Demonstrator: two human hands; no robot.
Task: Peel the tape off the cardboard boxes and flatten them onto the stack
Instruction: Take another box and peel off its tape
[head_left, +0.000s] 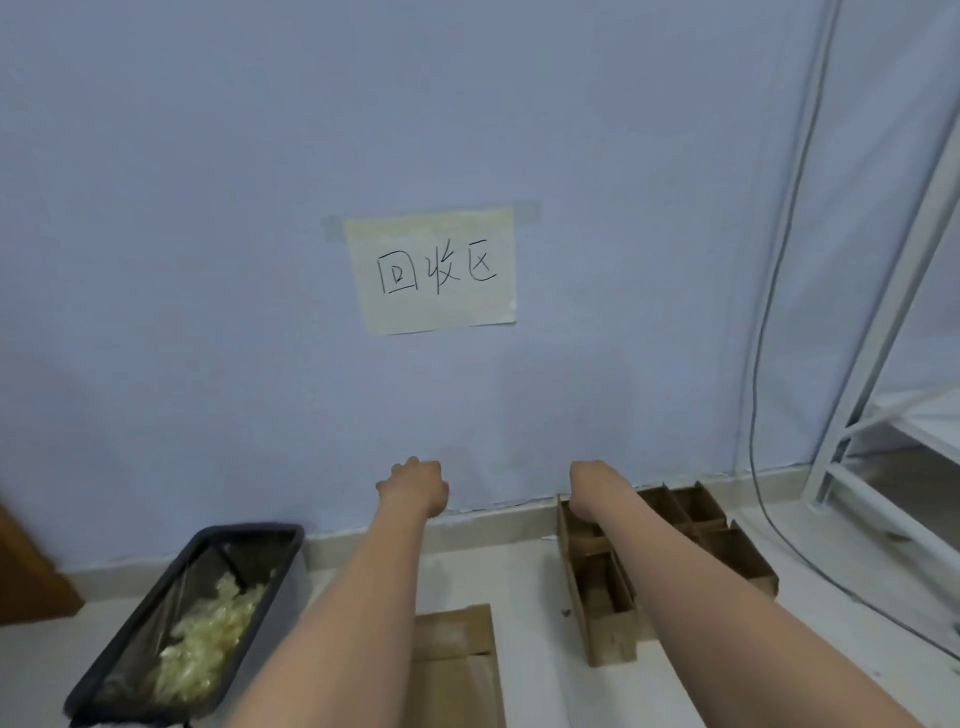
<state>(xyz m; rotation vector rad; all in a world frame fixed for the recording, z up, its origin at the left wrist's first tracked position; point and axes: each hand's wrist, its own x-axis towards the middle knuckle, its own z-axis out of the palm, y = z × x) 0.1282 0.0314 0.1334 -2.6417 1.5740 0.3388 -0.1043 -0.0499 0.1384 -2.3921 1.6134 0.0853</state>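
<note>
Hands reach forward: left hand (415, 486) curled, grip empty; right hand (584, 483) grip state cannot be told. Next move, as judged: grasp a cardboard box (608, 613) on the floor (524, 577) and locate its tape.

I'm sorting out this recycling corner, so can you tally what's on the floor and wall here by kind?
Cardboard pieces on the floor: 2 (the stack of flattened boxes by the wall, a flat sheet between the arms)
Bins: 1 (dark bin holding crumpled tape)
Paper signs on the wall: 1
White shelf frames: 1
Cables: 1
Total: 6
</note>
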